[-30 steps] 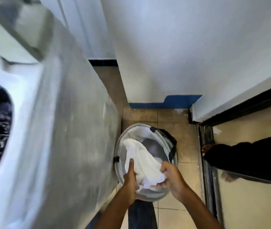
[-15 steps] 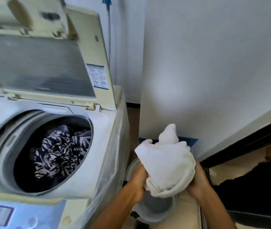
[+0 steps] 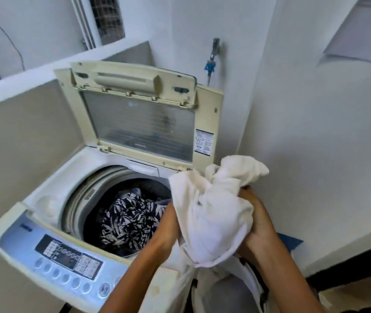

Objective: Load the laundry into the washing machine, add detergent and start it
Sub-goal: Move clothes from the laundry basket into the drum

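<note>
Hands point(image 3: 256, 222) gripping white towel point(image 3: 213, 211), washing machine point(image 3: 51, 224) label point(image 3: 204, 143) unreadable

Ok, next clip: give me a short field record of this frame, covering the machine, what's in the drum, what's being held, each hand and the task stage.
machine: cream top-loading washing machine, lid raised
drum contents: black-and-white leaf-print garment
held item: bunched white towel, at the drum's right edge, not yet inside
left hand: under the towel's left side, fingers hidden
right hand: grips the towel's right side
below the hands: pale laundry basket
control panel: untouched
stage: loading; no detergent in view
</note>
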A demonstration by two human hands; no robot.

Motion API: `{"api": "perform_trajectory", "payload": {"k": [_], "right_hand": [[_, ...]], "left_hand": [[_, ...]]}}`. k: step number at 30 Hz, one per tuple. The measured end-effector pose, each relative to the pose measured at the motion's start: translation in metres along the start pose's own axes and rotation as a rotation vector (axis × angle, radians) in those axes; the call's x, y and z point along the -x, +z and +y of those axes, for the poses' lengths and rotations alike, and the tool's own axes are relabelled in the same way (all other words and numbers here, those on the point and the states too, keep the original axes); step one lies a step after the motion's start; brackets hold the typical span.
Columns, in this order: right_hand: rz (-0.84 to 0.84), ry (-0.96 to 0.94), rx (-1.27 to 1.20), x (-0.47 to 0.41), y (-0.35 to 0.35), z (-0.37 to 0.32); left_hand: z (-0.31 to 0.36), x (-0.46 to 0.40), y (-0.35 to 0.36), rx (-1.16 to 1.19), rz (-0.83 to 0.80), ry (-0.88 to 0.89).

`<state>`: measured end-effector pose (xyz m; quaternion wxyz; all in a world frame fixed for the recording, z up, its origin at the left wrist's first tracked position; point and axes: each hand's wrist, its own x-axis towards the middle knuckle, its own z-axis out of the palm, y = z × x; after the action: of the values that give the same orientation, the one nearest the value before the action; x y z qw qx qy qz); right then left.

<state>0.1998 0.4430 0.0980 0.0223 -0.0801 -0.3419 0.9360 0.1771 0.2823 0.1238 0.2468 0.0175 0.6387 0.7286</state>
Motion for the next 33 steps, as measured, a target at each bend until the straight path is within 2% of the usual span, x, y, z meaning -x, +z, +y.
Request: {"api": "perform_trajectory", "payload": {"k": [2,6,11,15,18,26,33], "right_hand": [[0.021,0.121,0.078,-0.016,0.023,0.007],[-0.044,-0.087,0.333,-0.038,0.078,0.017],[-0.021,-0.158,0.514,-0.064,0.139,0.031],[-0.074,-0.099,0.514,-0.081,0.171,0.037],[-0.068,-0.065,0.648,-0.089,0.187,0.045],[0.247,-0.323,0.649,-0.1,0.201,0.044],[0.464,-0.43,0.478,-0.104,0.19,0.014]], "left_hand": [[0.012,0.001,-0.028,0.039,0.053,0.049],[0.034,-0.003,-0.075,-0.005,0.069,0.189],[0.071,-0.018,-0.125,0.025,0.202,0.229],[0.092,-0.03,-0.157,0.006,0.242,0.329],[0.102,-0.038,-0.172,-0.064,0.284,0.43],[0.115,-0.058,-0.214,0.076,0.342,0.472],[0.152,-0.067,-0.264,0.136,0.431,0.547]]}}
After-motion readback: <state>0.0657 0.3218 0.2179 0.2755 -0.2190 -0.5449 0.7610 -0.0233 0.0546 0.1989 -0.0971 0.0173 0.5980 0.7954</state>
